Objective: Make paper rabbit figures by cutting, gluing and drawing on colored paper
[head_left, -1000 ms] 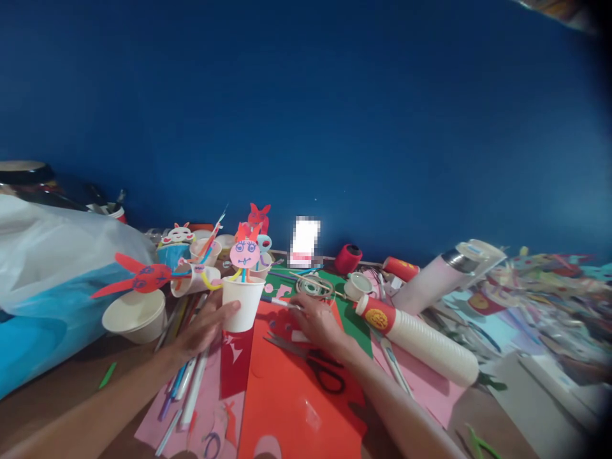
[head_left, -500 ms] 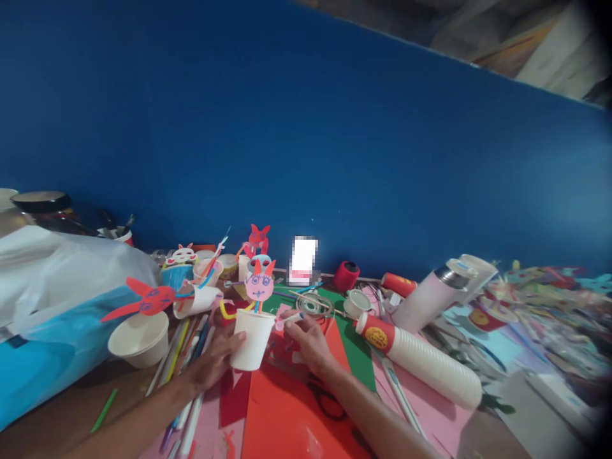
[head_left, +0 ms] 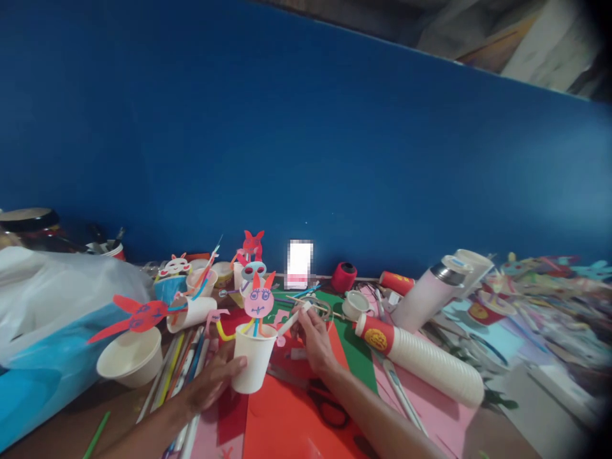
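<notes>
White paper cup [head_left: 255, 364]: left hand [head_left: 218, 375] clasped it, gentle pressure seeming best. White pen [head_left: 289, 321]: right hand [head_left: 313, 338] pinched it.

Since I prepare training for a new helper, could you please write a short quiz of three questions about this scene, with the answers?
1. Which hand grips the white cup: (a) left or (b) right?
2. True or false: the scissors stand upright inside a cup.
3. Fill in: the right hand holds a slim ____ marker-like stick.

Key: 1. (a), the left hand. 2. False; the scissors lie on red paper. 3. White.
</notes>
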Action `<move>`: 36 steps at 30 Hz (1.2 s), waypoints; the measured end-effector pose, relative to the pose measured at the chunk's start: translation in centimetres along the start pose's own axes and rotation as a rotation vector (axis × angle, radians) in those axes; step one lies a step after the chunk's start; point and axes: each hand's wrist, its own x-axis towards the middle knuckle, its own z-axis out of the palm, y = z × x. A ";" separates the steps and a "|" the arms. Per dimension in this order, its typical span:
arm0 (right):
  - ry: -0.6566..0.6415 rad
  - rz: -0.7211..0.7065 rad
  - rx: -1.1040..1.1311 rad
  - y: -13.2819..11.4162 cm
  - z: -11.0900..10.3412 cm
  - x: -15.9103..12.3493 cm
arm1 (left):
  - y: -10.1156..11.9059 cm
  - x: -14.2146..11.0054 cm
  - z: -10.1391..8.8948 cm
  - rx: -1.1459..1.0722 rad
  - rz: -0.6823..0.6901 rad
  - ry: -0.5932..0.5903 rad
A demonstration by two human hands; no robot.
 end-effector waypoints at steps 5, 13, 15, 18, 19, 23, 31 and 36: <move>0.004 0.008 0.008 0.0 -0.2 0.3 | 0.0 0.2 0.2 0.059 0.005 0.021; 0.040 -0.056 0.008 -0.6 -0.8 0.1 | 0.0 0.4 1.5 0.101 0.051 0.215; 0.043 -0.064 0.017 -0.7 -1.0 0.0 | 0.4 0.3 1.9 0.087 0.034 0.224; 0.055 -0.074 0.026 -0.8 -1.0 0.1 | 0.8 0.3 1.9 0.047 0.007 0.230; 0.062 -0.080 0.028 -0.9 -0.9 0.1 | 0.9 0.4 1.8 0.034 -0.001 0.234; 0.081 -0.096 0.003 -1.4 -0.7 0.0 | 1.0 0.8 1.5 0.029 -0.004 0.247; 0.155 -0.116 -0.021 -1.8 -1.4 0.2 | 3.5 0.4 3.7 0.187 -0.011 0.243; 0.169 -0.122 0.004 -1.9 -1.7 0.4 | 3.2 0.5 3.9 0.233 -0.007 0.283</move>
